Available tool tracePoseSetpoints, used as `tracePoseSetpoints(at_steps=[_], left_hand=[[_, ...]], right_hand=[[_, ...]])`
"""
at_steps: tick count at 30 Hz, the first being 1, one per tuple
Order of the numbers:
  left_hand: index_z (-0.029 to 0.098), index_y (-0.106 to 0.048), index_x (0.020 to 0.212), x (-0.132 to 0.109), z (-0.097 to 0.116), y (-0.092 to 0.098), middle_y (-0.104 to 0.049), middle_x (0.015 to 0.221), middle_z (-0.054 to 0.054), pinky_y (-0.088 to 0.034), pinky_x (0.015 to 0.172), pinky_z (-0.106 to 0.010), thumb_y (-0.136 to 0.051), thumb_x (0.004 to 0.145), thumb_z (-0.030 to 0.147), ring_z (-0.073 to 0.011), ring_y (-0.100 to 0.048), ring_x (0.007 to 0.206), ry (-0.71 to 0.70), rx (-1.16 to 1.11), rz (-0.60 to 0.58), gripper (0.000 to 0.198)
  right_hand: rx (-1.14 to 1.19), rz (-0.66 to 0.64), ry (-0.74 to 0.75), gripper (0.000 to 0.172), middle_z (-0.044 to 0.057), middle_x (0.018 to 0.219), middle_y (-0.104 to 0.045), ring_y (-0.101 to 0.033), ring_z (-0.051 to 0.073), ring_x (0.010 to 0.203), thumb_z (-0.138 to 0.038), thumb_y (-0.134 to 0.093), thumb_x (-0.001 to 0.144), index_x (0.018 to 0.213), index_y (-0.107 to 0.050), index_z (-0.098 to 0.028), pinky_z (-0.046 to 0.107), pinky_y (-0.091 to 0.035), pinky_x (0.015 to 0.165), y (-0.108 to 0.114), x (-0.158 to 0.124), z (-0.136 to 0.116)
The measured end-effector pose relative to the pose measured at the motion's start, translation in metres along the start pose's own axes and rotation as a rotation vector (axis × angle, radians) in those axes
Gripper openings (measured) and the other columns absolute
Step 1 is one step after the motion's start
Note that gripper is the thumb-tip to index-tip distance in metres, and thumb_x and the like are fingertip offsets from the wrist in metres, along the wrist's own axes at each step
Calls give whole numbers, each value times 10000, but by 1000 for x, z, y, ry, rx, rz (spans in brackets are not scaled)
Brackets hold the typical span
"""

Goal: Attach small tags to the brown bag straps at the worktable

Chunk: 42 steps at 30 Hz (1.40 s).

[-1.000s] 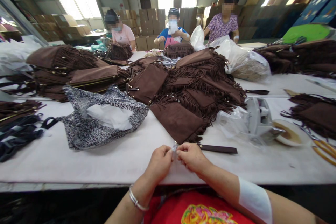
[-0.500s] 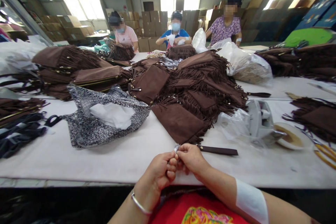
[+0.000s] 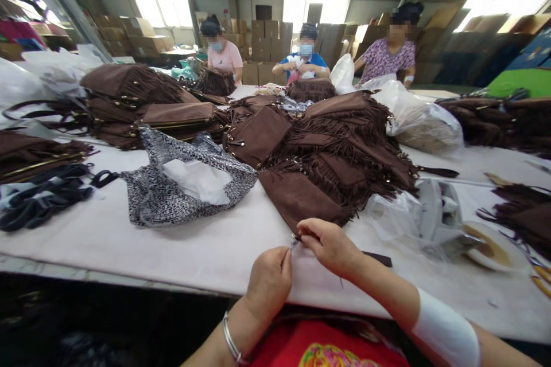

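Note:
My left hand (image 3: 270, 276) is closed in a pinch on a small pale scrap of wrapping (image 3: 295, 244) at the table's near side. Just right of it, my right hand (image 3: 329, 245) has its fingertips pressed together by the metal-trimmed near corner of a brown pouch (image 3: 303, 195); what they pinch is hidden. The pouch lies flat at the front of a heap of fringed brown bags (image 3: 344, 132). Partly behind my right forearm lies a dark brown wrist strap (image 3: 381, 258).
Left of the pouch sits a black-and-white patterned bag (image 3: 150, 195) holding white paper. Dark straps (image 3: 43, 195) lie farther left. On the right are a grey tape dispenser (image 3: 439, 212) and a tape roll (image 3: 495, 246). Several co-workers (image 3: 305, 60) are across the table.
My right hand has moved up and away from the left, to the pouch's near corner. A gap with the pale scrap now shows between the hands. The view has shifted left.

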<state>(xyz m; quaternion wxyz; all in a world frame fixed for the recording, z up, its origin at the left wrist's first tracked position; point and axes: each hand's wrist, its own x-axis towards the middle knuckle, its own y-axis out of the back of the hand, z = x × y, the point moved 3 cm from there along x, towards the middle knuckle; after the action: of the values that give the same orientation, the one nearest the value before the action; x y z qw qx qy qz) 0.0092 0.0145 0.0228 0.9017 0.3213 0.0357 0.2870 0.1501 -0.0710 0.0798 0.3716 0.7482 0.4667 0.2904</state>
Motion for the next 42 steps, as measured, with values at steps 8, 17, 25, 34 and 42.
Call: tracePoseSetpoints(at_steps=[8,17,25,34,42], left_hand=[[179,-617,831,-2,-8,-2,-685,802,-75,-461,717,-316,-359,973,165,-214,-655,766,-75,174,41,294],[154,-650,909,0,-13,-1,-702,846,-106,-502,758,-346,-349,970,164,-247,-682,816,-48,235,-2,308],[167,-661,820,7,-13,5,-714,826,-130,-431,713,-345,-346,974,259,-253,-670,787,111,136,-63,363],[176,-552,731,13,-12,-8,-350,508,75,-164,443,-226,-473,798,277,-69,-232,406,706,-940,-168,145],[160,-555,779,9,-14,-5,-430,547,67,-212,414,-183,-551,770,330,-47,-279,396,751,-999,-260,171]], right_hand=[[-254,-446,345,617,31,1157,-729,-638,207,1013,-36,-555,811,1391,-533,-244,287,-478,829,-5,43,-31],[-438,-536,542,479,39,850,-730,-625,201,856,12,-593,737,1165,-640,-196,264,-387,636,-12,59,-47],[-500,-365,530,313,63,788,-664,-578,193,765,22,-569,748,1014,-591,-141,284,-418,668,-20,43,-42],[-194,325,521,144,46,783,-695,-553,186,663,-87,-488,939,1045,-567,-144,319,-497,670,-43,-4,-5],[-13,373,431,532,94,1104,-718,-650,207,1023,-44,-459,923,1437,-414,-173,370,-555,896,-38,-62,14]])
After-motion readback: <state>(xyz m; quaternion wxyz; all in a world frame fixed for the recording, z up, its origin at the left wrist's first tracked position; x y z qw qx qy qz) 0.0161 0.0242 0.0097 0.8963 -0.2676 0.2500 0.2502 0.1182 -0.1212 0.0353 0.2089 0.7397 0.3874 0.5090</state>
